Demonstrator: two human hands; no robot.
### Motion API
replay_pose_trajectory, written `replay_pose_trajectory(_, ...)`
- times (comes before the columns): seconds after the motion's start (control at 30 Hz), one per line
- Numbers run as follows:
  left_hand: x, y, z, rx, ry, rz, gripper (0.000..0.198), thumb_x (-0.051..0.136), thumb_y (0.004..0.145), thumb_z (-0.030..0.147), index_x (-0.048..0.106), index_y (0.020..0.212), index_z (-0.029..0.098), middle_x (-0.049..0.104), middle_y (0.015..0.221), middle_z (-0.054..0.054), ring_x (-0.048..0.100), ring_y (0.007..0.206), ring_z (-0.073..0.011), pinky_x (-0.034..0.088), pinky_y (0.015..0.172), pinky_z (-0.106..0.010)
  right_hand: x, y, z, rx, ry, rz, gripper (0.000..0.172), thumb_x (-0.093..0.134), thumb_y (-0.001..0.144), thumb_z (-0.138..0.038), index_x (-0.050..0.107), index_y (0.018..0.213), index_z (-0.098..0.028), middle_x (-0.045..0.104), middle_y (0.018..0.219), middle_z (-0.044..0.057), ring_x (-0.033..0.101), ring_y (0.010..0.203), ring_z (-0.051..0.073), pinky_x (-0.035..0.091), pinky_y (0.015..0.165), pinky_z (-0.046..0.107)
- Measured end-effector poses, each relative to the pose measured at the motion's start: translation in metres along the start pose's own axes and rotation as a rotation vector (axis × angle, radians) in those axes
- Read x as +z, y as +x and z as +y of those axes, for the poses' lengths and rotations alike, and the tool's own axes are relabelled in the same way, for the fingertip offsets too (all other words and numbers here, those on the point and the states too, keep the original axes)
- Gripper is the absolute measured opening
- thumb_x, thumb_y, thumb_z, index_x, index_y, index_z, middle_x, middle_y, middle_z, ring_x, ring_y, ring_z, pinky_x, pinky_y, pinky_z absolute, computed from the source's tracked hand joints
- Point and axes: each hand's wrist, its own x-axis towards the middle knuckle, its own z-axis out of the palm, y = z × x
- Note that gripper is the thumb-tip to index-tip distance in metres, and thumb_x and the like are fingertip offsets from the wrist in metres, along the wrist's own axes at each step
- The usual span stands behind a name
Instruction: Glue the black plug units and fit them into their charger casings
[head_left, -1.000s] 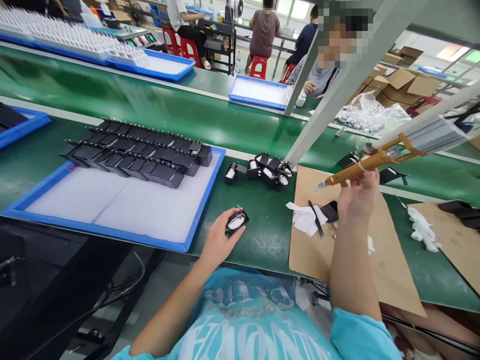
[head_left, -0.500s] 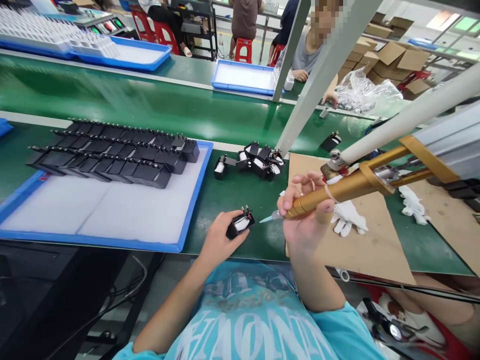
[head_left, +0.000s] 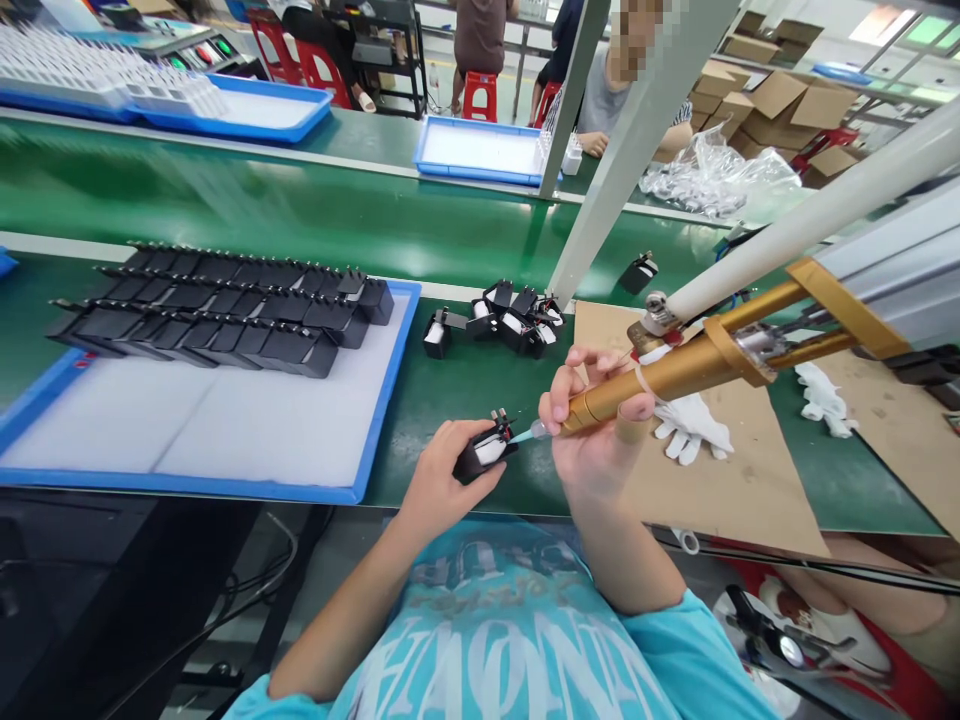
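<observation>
My left hand (head_left: pixel 442 475) is closed around a small black plug housing (head_left: pixel 471 460), tilted, with metal prongs and a white part showing in its open side. My right hand (head_left: pixel 596 430) grips a gold dispensing gun (head_left: pixel 660 378), fingers wrapped round its front end. The gun's pale blue tapered nozzle (head_left: pixel 527 434) reaches the open side of the housing; whether it touches the inside I cannot tell. Behind the hands lies a pile of similar black housings (head_left: pixel 517 325) with white parts and wires.
A blue-rimmed tray (head_left: pixel 360 480) with rows of black housings (head_left: pixel 225 310) stands left. Cardboard (head_left: pixel 735 500) and white gloves (head_left: pixel 694 425) lie right. A slanted metal post (head_left: pixel 600 210) rises behind. Another housing (head_left: pixel 639 272) lies on the green belt (head_left: pixel 337 220). A co-worker (head_left: pixel 600 100) sits across.
My right hand has brought the nozzle left to the housing, closing the gap between them. My left hand still holds the housing nearly in place. The housing on the belt appears further left.
</observation>
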Motion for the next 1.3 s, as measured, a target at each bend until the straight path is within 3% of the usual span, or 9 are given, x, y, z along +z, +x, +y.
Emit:
replay_pose_trajectory(0.33,0.0,-0.004,-0.002,-0.017,-0.005,0.001,0.035,0.066,0.083,0.026,0.056,0.116,0.023,0.067,0.106,-0.005,0.063,0.092,-0.0188,0.049,0.08,-0.031,0.002,-0.001,0.001,-0.003,0.039,-0.01,0.042,0.071,0.07,-0.06,0.059,0.096,-0.029,0.055,0.092,-0.003,0.048,0.047,0.004,0.039,0.033,0.019)
replay_pose_trajectory(0.6,0.015,-0.005,-0.015,-0.146,0.004,0.042,0.037,0.063,0.081,0.022,0.057,0.118,0.02,0.069,0.108,-0.007,0.066,0.093,-0.0199,0.053,0.079,-0.032,0.009,-0.003,0.005,-0.026,0.044,-0.032,0.041,0.066,0.074,-0.062,0.06,0.099,-0.029,0.052,0.097,-0.001,0.047,0.049,0.004,0.04,0.034,0.02)
replay_pose_trajectory(0.87,0.02,-0.001,-0.004,-0.036,-0.067,0.108,0.038,0.069,0.08,0.026,0.057,0.115,0.019,0.071,0.106,-0.006,0.07,0.091,-0.018,0.056,0.079,-0.029,0.019,-0.004,0.011,-0.04,0.08,-0.078,0.041,0.065,0.076,-0.06,0.06,0.1,-0.028,0.053,0.098,-0.001,0.049,0.05,0.005,0.04,0.035,0.02)
replay_pose_trajectory(1.07,0.017,0.003,0.001,0.032,-0.062,0.157,0.038,0.07,0.079,0.023,0.056,0.114,0.02,0.072,0.106,-0.006,0.07,0.089,-0.0169,0.057,0.079,-0.028,0.021,-0.003,0.011,-0.036,0.057,-0.054,0.04,0.066,0.074,-0.062,0.05,0.085,-0.027,0.053,0.095,-0.002,0.047,0.047,0.005,0.04,0.033,0.021)
replay_pose_trajectory(1.3,0.014,0.002,-0.005,0.0,0.003,0.112,0.036,0.069,0.079,0.025,0.058,0.113,0.021,0.071,0.103,-0.005,0.068,0.089,-0.018,0.056,0.081,-0.03,0.017,-0.004,0.013,-0.048,0.061,-0.048,0.053,0.057,0.074,-0.069,0.052,0.11,-0.031,0.056,0.091,-0.001,0.045,0.047,0.008,0.04,0.035,0.023)
